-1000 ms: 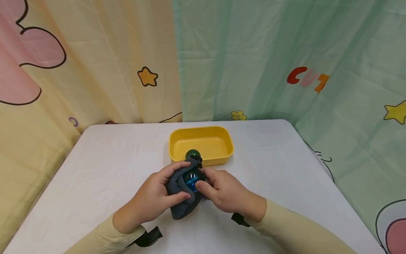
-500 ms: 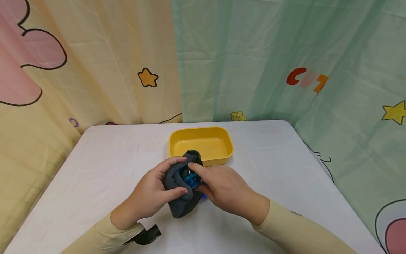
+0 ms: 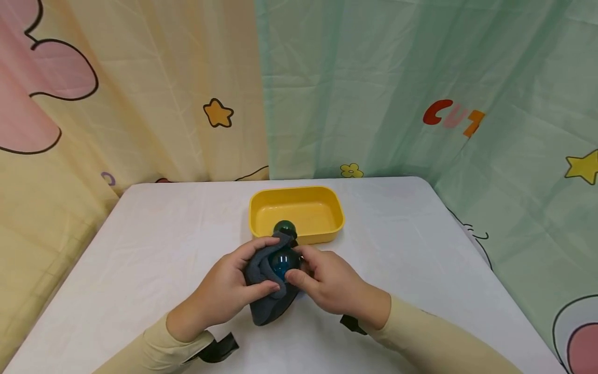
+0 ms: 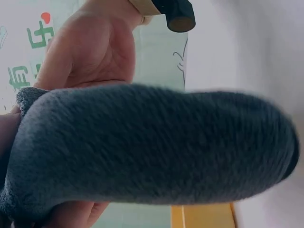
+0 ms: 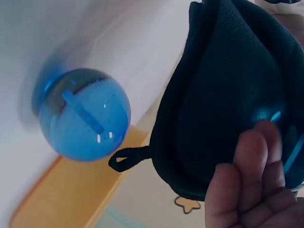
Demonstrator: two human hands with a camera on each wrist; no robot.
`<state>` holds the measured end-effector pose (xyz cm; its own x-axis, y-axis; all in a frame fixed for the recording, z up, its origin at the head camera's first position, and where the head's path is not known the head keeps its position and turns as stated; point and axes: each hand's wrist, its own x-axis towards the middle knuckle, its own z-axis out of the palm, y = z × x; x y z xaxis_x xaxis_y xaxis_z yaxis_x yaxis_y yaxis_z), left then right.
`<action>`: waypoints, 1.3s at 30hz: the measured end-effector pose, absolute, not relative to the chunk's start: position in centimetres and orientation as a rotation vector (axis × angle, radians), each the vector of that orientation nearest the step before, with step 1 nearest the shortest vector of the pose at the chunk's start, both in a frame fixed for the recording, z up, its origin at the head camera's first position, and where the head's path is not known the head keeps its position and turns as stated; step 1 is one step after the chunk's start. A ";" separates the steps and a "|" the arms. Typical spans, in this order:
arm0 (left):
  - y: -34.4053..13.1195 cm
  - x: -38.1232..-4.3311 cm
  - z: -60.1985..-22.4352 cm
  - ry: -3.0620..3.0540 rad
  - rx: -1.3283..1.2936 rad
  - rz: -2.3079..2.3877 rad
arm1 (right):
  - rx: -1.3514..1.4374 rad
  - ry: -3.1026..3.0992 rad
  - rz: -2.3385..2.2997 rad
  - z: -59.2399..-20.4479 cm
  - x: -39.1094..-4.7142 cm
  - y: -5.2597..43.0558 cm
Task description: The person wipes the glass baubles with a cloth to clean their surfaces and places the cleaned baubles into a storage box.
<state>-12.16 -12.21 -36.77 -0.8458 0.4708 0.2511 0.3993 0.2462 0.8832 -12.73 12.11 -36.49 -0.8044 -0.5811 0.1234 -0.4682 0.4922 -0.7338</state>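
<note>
In the head view, my left hand [image 3: 224, 285] holds a dark blue-grey cloth [image 3: 268, 311], its thumb and fingers spread around the bundle. Nestled in the folds is a clear blue ball [image 3: 284, 261]. My right hand [image 3: 338, 283] grips that ball from the right, thumb on its near side; its other fingers are partly hidden behind it. A second clear ball [image 3: 285, 227] appears green against the tray; in the right wrist view this loose ball [image 5: 85, 115] looks blue and lies on the white table. The cloth's thick folded side [image 4: 152, 142] fills the left wrist view.
A yellow tray [image 3: 327, 236] stands just beyond the hands on the white table [image 3: 397, 223]. The cloth's hanging loop [image 5: 130, 157] dangles near the loose ball. Printed curtains [image 3: 383, 88] surround the table's back and sides. A dark strap end [image 3: 219, 348] sticks out under the left wrist.
My right hand reached over the top of the held ball half a second ago and has turned back to its right side. The cloth shifted slightly, and the loose ball shows more again.
</note>
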 end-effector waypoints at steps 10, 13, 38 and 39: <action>-12.6 -12.5 -36.3 2.379 0.806 1.753 | -1.354 3.044 -0.632 -35.5 -12.5 12.3; -12.5 -12.6 -36.3 2.355 0.802 1.761 | -1.483 3.126 -0.526 -35.7 -12.6 12.3; -12.5 -12.6 -36.5 2.281 0.796 1.824 | -1.399 3.023 -0.603 -35.6 -12.7 12.5; -12.5 -12.6 -36.5 2.274 0.800 1.824 | -1.433 3.050 -0.568 -35.7 -12.7 12.5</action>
